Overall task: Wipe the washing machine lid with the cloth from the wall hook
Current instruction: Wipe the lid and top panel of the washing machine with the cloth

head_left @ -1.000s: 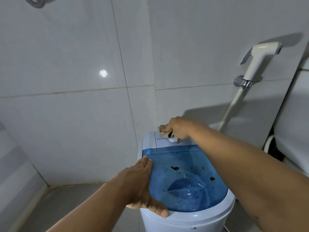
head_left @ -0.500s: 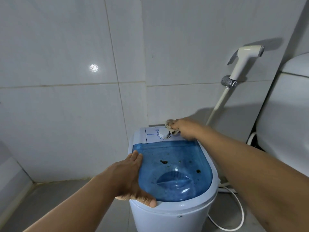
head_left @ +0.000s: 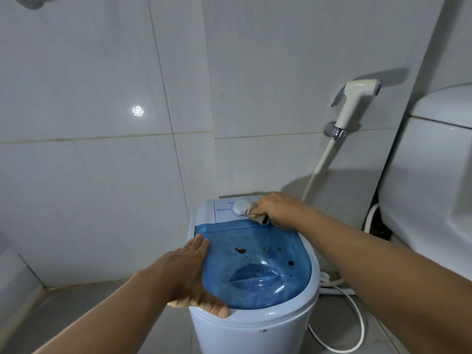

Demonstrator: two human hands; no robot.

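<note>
At the left, the left hand (head_left: 190, 275) lies flat on the nine o'clock edge of the translucent blue plastic lid (head_left: 255, 267) of the small white round washing machine (head_left: 252, 333), its fingers (head_left: 200, 245) straight and pressed together along the rim, thumb hooked over the white rim near seven o'clock. The lid is shut, with dark specks scattered on it near its middle and toward three o'clock. At twelve o'clock sits the white control panel (head_left: 226, 212) with a round white dial (head_left: 240, 206). Just right of the dial, touching it, is the small crumpled beige cloth (head_left: 256, 215), bunched in the right hand (head_left: 279, 209), whose fingers curl tightly round it at the panel's one o'clock corner. Farther right, a white handheld bidet sprayer (head_left: 356, 102) hangs in a chrome wall holder (head_left: 333, 130), and a white toilet cistern (head_left: 429, 175) fills the edge.
</note>
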